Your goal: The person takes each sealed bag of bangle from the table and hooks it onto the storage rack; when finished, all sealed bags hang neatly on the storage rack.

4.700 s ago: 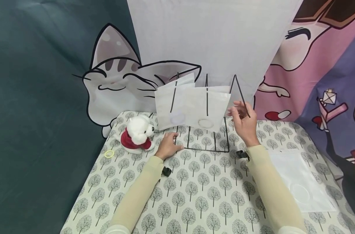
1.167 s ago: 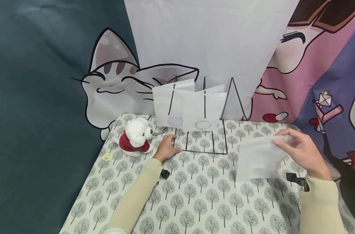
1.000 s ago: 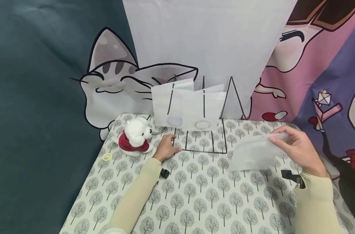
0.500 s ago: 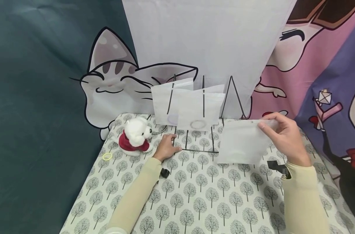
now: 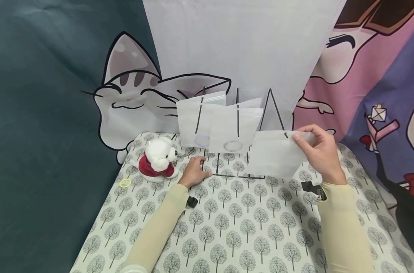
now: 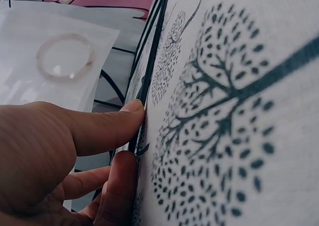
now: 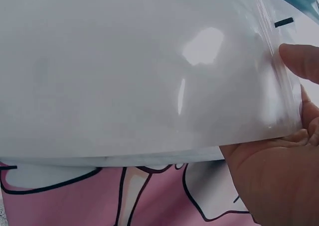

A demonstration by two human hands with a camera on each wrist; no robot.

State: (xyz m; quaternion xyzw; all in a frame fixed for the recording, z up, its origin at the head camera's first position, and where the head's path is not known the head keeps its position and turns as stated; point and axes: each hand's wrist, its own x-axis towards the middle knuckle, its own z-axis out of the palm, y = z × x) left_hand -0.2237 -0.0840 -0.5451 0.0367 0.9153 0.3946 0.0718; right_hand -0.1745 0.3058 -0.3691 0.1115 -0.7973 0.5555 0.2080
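Note:
My right hand (image 5: 317, 151) pinches a translucent zip bag (image 5: 276, 153) by its top right corner. The bag's top edge is at the right-hand hook of a black wire rack (image 5: 237, 176), and the hook's tip shows in front of the bag near its top. In the right wrist view a dark tip (image 7: 284, 22) pokes out beside the zip strip. My left hand (image 5: 194, 173) holds the rack's front left base corner, thumb and fingers on the wire (image 6: 144, 94). Zip bags hang on the other two hooks: a left one (image 5: 193, 117) and a middle one (image 5: 227, 125), with ring-shaped items inside.
Left of the rack sits a white plush dog (image 5: 159, 159) in a red top. A yellow ring (image 5: 125, 182) lies near the left table edge. A printed cloth backdrop (image 5: 248, 45) hangs close behind the rack. Tree-patterned cloth (image 5: 234, 227) covers the table.
My right hand, at the rack's right hook earliest, later held the bag at right, then brought it left and up to that hook, whose tip now shows before it. My left hand stayed at the corner.

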